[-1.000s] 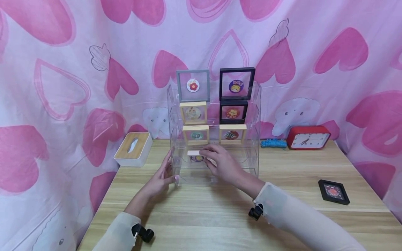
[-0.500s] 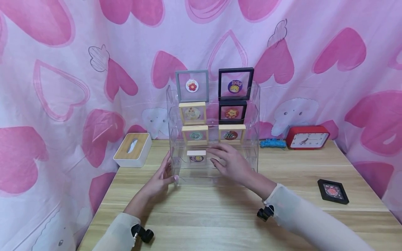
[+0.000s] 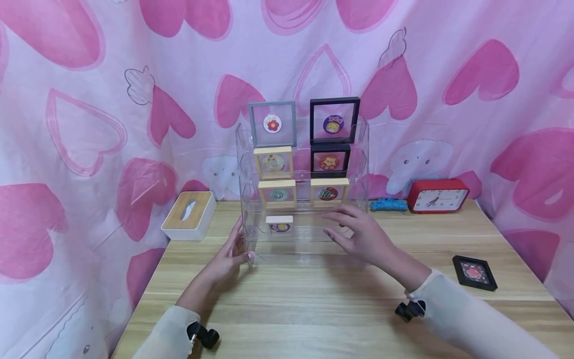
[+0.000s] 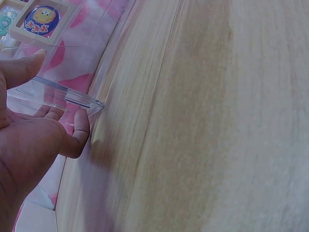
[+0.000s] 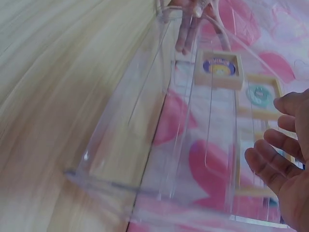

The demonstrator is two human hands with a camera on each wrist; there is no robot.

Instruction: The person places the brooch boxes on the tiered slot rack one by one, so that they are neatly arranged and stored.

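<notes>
A clear stepped display stand [image 3: 305, 247] holds small picture frames in rows on its tiers. My left hand [image 3: 226, 257] grips its left side panel, with thumb and fingers on opposite sides of the clear plastic [image 4: 67, 92] in the left wrist view. On the lowest tier, at the left, sits a small light-wood frame [image 3: 280, 225] with a round purple and yellow picture. My right hand [image 3: 358, 237] is in front of the right half of that tier, fingers loosely bent and apart, holding nothing. Two light-wood frames stand one tier up, including one with a red round picture [image 3: 329, 193].
Higher tiers carry a grey frame [image 3: 272, 124], black frames such as the top right one [image 3: 313, 122], and another wooden one. A tissue box [image 3: 190, 212] is at left. Blue yarn [image 3: 388, 205], a red clock [image 3: 439, 196] and a flat black frame [image 3: 474, 272] lie right.
My right hand has let go of the small light-wood frame on the lowest tier and moved right. The frame stays in its place. My left hand keeps its grip on the stand.
</notes>
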